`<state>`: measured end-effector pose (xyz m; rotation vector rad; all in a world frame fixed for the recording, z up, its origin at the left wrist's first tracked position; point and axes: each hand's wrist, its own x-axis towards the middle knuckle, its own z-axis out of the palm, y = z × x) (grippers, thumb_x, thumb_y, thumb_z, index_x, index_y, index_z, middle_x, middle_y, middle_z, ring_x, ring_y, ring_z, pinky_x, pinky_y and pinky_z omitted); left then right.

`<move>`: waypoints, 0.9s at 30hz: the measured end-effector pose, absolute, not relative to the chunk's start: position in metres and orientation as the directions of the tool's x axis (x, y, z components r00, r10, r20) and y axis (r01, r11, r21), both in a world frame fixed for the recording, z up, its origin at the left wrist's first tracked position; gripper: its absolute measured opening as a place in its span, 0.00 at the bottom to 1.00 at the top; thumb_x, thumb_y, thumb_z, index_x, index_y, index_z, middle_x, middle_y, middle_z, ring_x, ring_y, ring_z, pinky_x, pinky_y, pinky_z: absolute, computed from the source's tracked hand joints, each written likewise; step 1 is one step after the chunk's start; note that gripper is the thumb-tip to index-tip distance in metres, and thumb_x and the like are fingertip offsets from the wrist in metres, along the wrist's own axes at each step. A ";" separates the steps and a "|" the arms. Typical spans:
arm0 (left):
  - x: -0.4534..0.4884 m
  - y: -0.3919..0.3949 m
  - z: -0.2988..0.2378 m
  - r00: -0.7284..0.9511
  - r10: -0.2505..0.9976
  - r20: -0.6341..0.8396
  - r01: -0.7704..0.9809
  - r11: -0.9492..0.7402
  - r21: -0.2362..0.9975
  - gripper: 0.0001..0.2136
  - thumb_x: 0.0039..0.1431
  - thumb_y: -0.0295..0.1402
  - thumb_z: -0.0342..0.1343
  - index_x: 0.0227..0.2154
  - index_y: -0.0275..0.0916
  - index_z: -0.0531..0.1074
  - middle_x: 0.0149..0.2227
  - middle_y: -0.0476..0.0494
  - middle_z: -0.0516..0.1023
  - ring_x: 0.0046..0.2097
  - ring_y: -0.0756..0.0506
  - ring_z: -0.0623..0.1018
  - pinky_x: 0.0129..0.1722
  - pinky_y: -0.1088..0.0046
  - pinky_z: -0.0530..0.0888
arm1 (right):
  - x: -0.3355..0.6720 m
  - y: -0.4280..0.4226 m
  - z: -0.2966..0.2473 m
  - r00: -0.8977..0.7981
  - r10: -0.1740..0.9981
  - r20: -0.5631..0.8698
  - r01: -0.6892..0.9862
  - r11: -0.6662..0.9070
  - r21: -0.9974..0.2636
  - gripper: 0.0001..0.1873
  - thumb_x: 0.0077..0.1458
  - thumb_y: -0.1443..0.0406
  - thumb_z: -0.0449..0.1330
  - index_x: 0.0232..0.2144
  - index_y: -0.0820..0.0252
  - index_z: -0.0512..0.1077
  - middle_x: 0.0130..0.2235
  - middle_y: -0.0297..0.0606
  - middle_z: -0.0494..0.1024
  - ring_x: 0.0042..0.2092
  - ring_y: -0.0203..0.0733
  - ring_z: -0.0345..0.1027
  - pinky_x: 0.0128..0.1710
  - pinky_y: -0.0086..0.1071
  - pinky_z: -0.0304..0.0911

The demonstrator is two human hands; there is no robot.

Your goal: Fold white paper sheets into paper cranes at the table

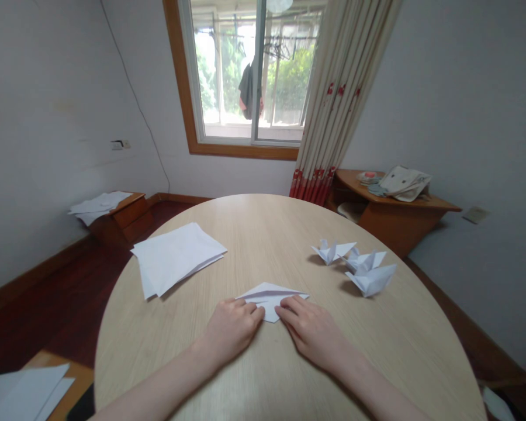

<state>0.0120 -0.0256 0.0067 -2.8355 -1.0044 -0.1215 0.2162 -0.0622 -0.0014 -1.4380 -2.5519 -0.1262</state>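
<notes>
A partly folded sheet of white paper (269, 310) lies on the round wooden table (263, 228) right in front of me. Its upper part is creased into a wide, low shape with pointed left and right ends, and a blunt tip faces me. My left hand (234, 327) presses on its left side, fingers bent together and thumb at the near edge. On the right side my right hand (309, 327) holds it down with curled fingers. Both hands cover part of the paper's sides.
Several folded paper birds (370, 279) stand to the right. A stack of white sheets (177, 254) lies at the left of the table. Beyond the table are a small cabinet (129, 219) with papers and a corner desk (386, 219) with a bag (405, 182).
</notes>
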 end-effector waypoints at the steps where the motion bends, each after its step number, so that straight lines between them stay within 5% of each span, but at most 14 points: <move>1: 0.012 -0.025 0.006 0.777 0.617 0.129 0.629 -0.770 -0.107 0.04 0.62 0.25 0.51 0.33 0.38 0.69 0.31 0.48 0.78 0.33 0.44 0.78 0.29 0.71 0.70 | 0.215 -0.062 -0.003 -0.505 0.833 0.225 0.852 0.523 -0.023 0.15 0.54 0.77 0.53 0.41 0.61 0.72 0.40 0.41 0.75 0.41 0.45 0.68 0.35 0.33 0.62; 11: 0.013 -0.023 -0.001 0.804 0.460 0.376 0.554 -0.809 -0.196 0.05 0.60 0.23 0.52 0.30 0.38 0.67 0.31 0.45 0.74 0.35 0.43 0.73 0.30 0.70 0.68 | 0.211 -0.058 -0.012 -0.513 0.745 0.426 0.820 0.572 -0.013 0.12 0.51 0.79 0.53 0.32 0.61 0.69 0.38 0.40 0.74 0.41 0.45 0.63 0.40 0.36 0.58; 15: 0.015 -0.023 -0.003 0.741 0.487 0.462 0.591 -0.800 -0.103 0.07 0.59 0.20 0.48 0.36 0.37 0.67 0.40 0.41 0.74 0.39 0.42 0.73 0.36 0.66 0.71 | 0.208 -0.059 -0.015 -0.468 0.712 0.524 0.832 0.555 -0.010 0.12 0.51 0.79 0.51 0.33 0.61 0.68 0.42 0.45 0.72 0.44 0.47 0.62 0.43 0.39 0.60; 22: 0.018 -0.021 -0.014 0.659 0.574 0.485 0.579 -0.799 0.159 0.20 0.59 0.19 0.42 0.53 0.36 0.59 0.52 0.36 0.71 0.53 0.42 0.73 0.50 0.62 0.73 | 0.208 -0.058 -0.021 -0.370 0.762 0.532 0.832 0.527 -0.176 0.17 0.55 0.77 0.48 0.46 0.61 0.62 0.49 0.50 0.67 0.54 0.51 0.61 0.50 0.47 0.63; 27: 0.016 -0.019 -0.020 0.684 0.628 0.370 0.615 -0.770 0.171 0.22 0.60 0.19 0.41 0.58 0.33 0.55 0.57 0.32 0.68 0.58 0.41 0.70 0.55 0.61 0.71 | 0.209 -0.055 -0.025 -0.340 0.831 0.440 0.806 0.499 -0.319 0.26 0.57 0.76 0.46 0.57 0.57 0.52 0.58 0.52 0.60 0.62 0.51 0.54 0.57 0.52 0.60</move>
